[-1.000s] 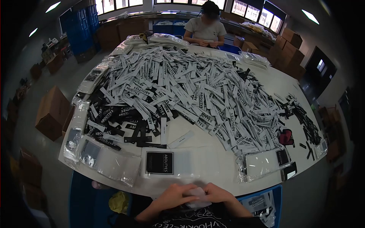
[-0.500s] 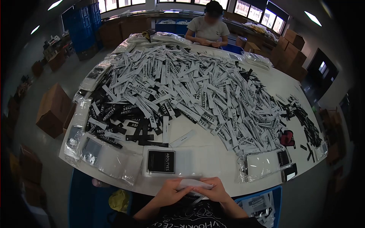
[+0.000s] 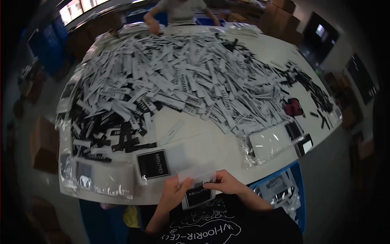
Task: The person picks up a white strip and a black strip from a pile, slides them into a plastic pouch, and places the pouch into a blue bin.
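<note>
A clear plastic bag with a black printed panel (image 3: 199,196) is held between my two hands at the table's near edge. My left hand (image 3: 174,193) pinches its left side, thumb on top. At the right side, my right hand (image 3: 225,182) has its fingers closed on the bag's upper part. Just beyond my hands lies a stack of clear bags with a black label (image 3: 153,164). Past it spreads a large heap of white and black printed strips (image 3: 183,77).
Wrapped packs lie on the table (image 3: 195,134) at the left (image 3: 101,179) and right (image 3: 270,142). A red and black item (image 3: 293,107) is near the right pack. Blue bins (image 3: 300,195) stand below the edge. Across the table is a person (image 3: 178,12).
The view has turned and tilted down. The bag between my hands now shows its black panel, and my hands are farther apart. The person across has moved an arm out to the side.
</note>
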`<state>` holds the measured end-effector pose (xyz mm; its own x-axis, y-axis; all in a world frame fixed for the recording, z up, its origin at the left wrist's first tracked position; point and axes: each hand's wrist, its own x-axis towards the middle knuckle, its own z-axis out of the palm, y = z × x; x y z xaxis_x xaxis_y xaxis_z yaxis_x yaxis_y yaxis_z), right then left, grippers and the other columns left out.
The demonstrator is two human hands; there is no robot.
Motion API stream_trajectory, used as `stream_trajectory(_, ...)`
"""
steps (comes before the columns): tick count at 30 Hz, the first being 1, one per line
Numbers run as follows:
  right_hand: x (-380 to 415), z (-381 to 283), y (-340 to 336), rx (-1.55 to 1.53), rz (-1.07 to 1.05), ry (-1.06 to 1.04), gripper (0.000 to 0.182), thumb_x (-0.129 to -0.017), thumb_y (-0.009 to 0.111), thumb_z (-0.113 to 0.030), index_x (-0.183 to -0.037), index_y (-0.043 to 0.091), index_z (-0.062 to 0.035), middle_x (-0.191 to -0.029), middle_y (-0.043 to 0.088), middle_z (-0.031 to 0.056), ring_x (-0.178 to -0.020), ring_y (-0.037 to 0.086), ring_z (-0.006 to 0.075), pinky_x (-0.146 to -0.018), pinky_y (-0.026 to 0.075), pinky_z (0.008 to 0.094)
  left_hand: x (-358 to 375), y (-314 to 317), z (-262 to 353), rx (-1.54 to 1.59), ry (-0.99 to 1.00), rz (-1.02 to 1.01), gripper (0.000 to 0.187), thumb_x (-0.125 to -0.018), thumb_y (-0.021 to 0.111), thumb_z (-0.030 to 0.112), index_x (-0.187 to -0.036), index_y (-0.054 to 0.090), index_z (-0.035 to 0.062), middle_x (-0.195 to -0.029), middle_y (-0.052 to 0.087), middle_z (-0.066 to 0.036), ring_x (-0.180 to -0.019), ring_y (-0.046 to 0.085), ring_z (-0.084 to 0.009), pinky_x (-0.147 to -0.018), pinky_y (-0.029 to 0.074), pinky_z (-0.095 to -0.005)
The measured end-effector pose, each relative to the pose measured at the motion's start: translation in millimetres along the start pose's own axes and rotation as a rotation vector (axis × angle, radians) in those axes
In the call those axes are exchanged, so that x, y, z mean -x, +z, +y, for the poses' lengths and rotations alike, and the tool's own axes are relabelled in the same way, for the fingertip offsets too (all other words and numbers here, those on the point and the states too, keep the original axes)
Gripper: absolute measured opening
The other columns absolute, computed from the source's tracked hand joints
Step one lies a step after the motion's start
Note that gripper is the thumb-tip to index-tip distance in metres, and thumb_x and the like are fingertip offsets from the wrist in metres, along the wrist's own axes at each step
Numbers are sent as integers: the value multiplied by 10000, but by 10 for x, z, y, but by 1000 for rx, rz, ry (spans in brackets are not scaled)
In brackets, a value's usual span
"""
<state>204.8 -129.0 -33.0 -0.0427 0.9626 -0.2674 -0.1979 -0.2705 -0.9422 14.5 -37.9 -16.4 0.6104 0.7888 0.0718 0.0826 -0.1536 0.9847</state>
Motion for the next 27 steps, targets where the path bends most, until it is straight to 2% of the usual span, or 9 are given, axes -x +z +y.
stream_trajectory(3, 412, 229, -418, 73, 17, 24, 200, -805, 633, -152, -897, 590, 20, -761, 595, -8, -673, 519, 50, -594, 427, 203, -1, 67, -26, -10, 161, -150, 260, -882, 522, 196, -997, 593, -26, -866, 616, -113, -772, 570, -178, -674, 435, -275)
stream_trajectory(5, 931, 137, -606, 106, 233, 101, 199, -768, 635, -167, -832, 581, 14, -702, 569, -12, -627, 491, 44, -547, 403, 201, 28, 119, -142, -59, 151, 16, 272, -900, 483, 190, -992, 580, -47, -831, 611, -104, -746, 571, -188, -671, 445, -285)
stream_trajectory(8, 1725, 673, -844, 392, 817, 322, 264, -718, 622, -161, -904, 578, 21, -742, 586, 46, -689, 545, 97, -603, 447, 251, 63, 70, -469, -202, 128, 141, 230, -907, 452, 121, -1012, 556, -56, -793, 597, -100, -723, 564, -177, -668, 456, -278)
stream_trajectory(10, 2069, 952, -896, 237, 1386, 240, 438, -719, 642, -176, -1089, 506, 13, -937, 582, 134, -868, 574, 223, -760, 460, 329, 96, 142, -270, -254, 65, 117, 240, -916, 450, 129, -1034, 543, -58, -793, 589, -94, -729, 555, -162, -678, 450, -259)
stream_trajectory(12, 2250, 1136, -941, 1064, 1729, 419, 638, -711, 677, -224, -1236, 383, -12, -1163, 479, 197, -1057, 484, 335, -905, 390, 379, 121, 174, -216, -314, -6, 116, 251, -924, 448, 138, -1056, 529, -60, -794, 581, -88, -736, 546, -147, -688, 444, -241)
stream_trajectory(15, 2148, 1564, -1112, 1234, 1654, 518, 732, -687, 700, -313, -1270, 361, -27, -1311, 361, 180, -1234, 312, 347, -990, 272, 490, 78, 136, -405, -280, 56, 67, 247, -922, 449, 135, -1051, 531, -59, -799, 588, -87, -739, 551, -149, -680, 450, -241)
stream_trajectory(19, 1818, 1866, -1288, 1167, 1351, 782, 726, -695, 643, -450, -1327, 363, -228, -1457, 140, 125, -1343, 45, 373, -954, 92, 693, 78, 117, -544, -318, 131, 114, 228, -897, 473, 124, -1015, 561, -50, -779, 597, -105, -726, 568, -181, -669, 462, -279)
stream_trajectory(22, 1905, 2137, -1235, 1238, 1269, 842, 772, -709, 576, -525, -1363, 299, -222, -1470, 82, 132, -1342, 17, 386, -955, -18, 691, 106, 92, -488, -392, 141, 136, 224, -899, 478, 125, -1016, 557, -49, -773, 597, -96, -724, 563, -167, -672, 454, -267)
stream_trajectory(27, 2208, 2206, -852, 1124, 1348, 868, 746, -694, 611, -463, -1340, 331, -218, -1464, 82, 133, -1339, 12, 386, -957, 6, 689, 202, 40, -446, -361, 147, 202, 216, -900, 483, 116, -1023, 553, -47, -775, 599, -87, -717, 556, -150, -667, 442, -251)
